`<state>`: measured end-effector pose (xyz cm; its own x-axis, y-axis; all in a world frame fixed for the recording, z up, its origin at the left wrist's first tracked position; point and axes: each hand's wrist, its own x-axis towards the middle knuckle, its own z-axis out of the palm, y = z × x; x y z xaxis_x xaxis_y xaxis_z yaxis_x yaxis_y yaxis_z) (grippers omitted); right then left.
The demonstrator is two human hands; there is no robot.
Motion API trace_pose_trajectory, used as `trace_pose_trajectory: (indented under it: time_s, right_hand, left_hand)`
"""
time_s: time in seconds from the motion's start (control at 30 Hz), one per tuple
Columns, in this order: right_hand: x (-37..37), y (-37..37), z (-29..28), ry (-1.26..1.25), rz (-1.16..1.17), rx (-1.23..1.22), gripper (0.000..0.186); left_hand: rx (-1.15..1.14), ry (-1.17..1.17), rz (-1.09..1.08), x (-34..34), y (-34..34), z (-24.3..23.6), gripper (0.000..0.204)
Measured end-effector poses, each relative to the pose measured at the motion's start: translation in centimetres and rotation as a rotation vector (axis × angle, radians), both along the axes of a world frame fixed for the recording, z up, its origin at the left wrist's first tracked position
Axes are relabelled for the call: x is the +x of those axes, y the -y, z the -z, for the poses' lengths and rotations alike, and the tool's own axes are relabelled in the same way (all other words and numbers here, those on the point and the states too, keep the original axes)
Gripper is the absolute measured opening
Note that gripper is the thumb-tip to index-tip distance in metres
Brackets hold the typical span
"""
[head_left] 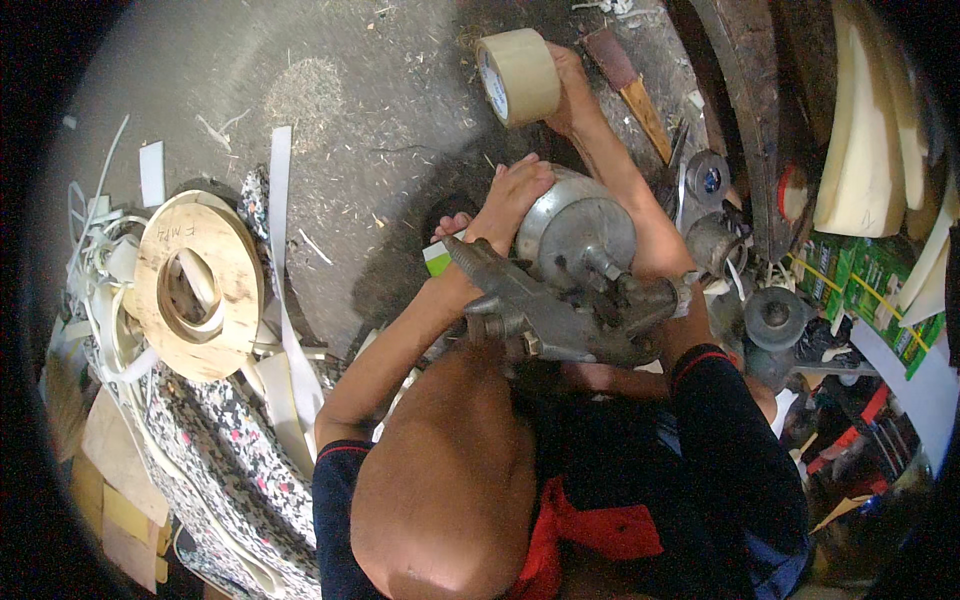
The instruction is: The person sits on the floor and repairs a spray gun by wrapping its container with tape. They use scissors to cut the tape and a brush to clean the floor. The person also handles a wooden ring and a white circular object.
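Observation:
My right hand (568, 92) is stretched far out and grips a wide roll of packing tape (532, 72) from its right side; most of its fingers are hidden behind the roll. My left hand (512, 192) lies by the upper left edge of the round metal cup of a grey spray gun (565, 315), its fingers out straight and close together. Whether they press on the cup I cannot tell. The gun's body crosses the view over my left wrist and right forearm. Close by the left wrist is a small green and white piece (437, 258).
Wooden rings (165, 325) lie on speckled foam (200, 440) at left among white strips. Beyond the right arm are a wooden-handled scraper or brush (630, 90), a roll of dark tape (707, 175), a metal pot (775, 315) and curved cream pieces (860, 150). Shavings dot the floor (330, 200).

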<state>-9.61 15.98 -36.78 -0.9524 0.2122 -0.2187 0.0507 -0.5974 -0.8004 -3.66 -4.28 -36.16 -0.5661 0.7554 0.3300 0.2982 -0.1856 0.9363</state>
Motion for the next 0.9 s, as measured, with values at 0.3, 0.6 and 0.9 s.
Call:
trace_pose_trajectory:
  time_s: [0.3,0.6,0.9]
  right_hand:
    - [0.7,-3.1,0.0,0.135,-0.241,0.320,0.025]
    - [1.1,-5.0,2.1,0.261,-0.308,0.389,0.028]
    - [0.8,-5.7,1.1,0.346,-0.404,0.243,0.038]
  left_hand:
    - [-0.094,-0.037,-0.108,1.0,0.0,2.4,0.066]
    - [-0.128,0.019,-0.141,1.2,-0.8,4.9,0.087]
    - [-0.249,0.171,-0.224,2.8,-3.0,6.9,0.106]
